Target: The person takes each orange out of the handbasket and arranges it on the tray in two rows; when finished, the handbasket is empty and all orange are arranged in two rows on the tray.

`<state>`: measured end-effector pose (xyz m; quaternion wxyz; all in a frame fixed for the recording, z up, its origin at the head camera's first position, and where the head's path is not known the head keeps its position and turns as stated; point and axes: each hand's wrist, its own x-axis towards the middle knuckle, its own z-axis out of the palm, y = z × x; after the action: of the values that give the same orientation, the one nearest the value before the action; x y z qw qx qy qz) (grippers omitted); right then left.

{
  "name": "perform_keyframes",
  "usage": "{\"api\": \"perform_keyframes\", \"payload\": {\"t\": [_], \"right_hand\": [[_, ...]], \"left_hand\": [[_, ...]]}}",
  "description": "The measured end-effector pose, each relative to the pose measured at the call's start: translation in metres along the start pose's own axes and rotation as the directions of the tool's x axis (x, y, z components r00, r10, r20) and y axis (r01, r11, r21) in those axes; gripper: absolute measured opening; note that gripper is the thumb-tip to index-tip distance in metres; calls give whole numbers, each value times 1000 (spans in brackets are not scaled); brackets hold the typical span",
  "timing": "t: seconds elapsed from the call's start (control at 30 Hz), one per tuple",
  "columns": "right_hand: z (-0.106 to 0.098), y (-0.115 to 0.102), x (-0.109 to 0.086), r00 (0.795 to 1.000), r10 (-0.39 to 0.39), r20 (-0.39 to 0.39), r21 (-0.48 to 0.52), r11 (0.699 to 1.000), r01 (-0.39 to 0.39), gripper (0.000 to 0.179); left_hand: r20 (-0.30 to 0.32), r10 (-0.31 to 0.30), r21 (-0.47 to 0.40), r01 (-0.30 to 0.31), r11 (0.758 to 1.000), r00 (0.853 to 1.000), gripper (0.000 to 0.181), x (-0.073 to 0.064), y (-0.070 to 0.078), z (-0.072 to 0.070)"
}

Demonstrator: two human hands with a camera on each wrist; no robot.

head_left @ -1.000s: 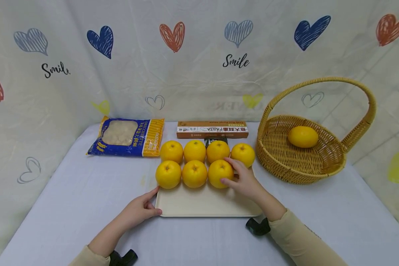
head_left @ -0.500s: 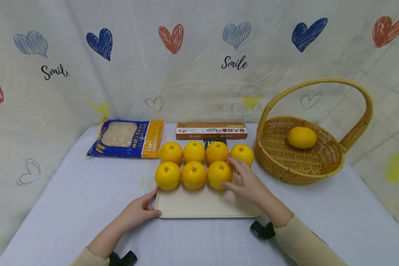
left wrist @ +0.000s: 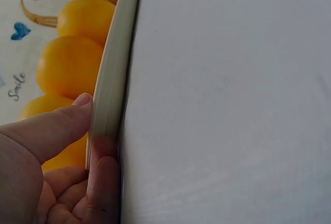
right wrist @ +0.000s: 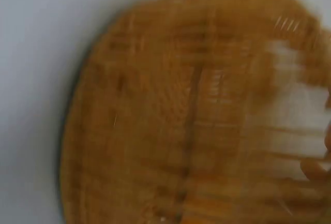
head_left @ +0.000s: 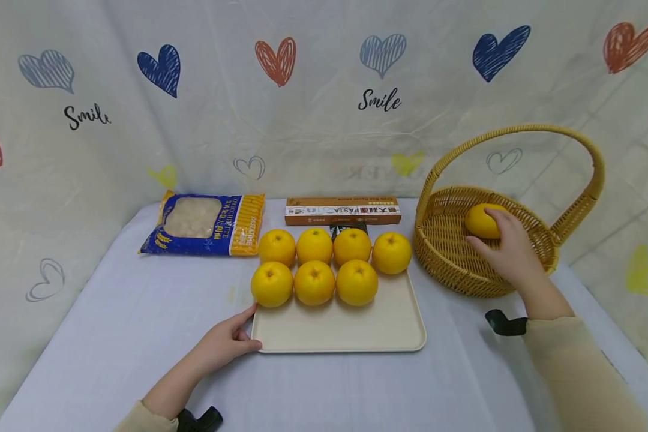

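Note:
My left hand (head_left: 224, 343) grips the near-left corner of a cream tray (head_left: 335, 336). In the left wrist view its thumb (left wrist: 62, 123) lies on the tray's rim, with other fingers curled against the outer side. Oranges stand in two rows on the tray; the nearest to its bare right side is an orange (head_left: 357, 282). My right hand (head_left: 513, 252) reaches into the wicker basket (head_left: 448, 264), fingers at the right of the single orange (head_left: 480, 221) inside and thumb spread below it. The right wrist view is blurred, showing the basket's weave (right wrist: 150, 105).
Behind the oranges lie a blue-and-yellow pasta bag (head_left: 202, 225), a brown pasta box (head_left: 342, 211) and a small black packet (head_left: 348, 229). The tall basket handle (head_left: 518, 128) arches above the right hand's area. A white cloth with printed hearts hangs behind.
My right hand has left the front-row orange on the tray and moved right into the basket, beside the orange there. My left hand stays on the tray corner.

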<state>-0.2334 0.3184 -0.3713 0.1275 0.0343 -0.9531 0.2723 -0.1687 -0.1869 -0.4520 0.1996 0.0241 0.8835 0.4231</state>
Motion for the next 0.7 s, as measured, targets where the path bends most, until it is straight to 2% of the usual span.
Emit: {"api": "perform_keyframes", "payload": {"t": [0.2, 0.43, 0.7], "right_hand": [[-7, 32, 19, 993, 53, 109, -137, 990, -38, 81], [1, 49, 35, 970, 85, 228, -186, 982, -43, 89], [1, 54, 33, 975, 129, 180, -213, 973, -89, 90]], "left_hand": [[0, -5, 7, 5, 1000, 1000, 85, 0, -1, 0], [-12, -16, 14, 16, 1000, 1000, 85, -3, -1, -1], [-8, -12, 23, 12, 1000, 1000, 85, -2, 3, 0]]}}
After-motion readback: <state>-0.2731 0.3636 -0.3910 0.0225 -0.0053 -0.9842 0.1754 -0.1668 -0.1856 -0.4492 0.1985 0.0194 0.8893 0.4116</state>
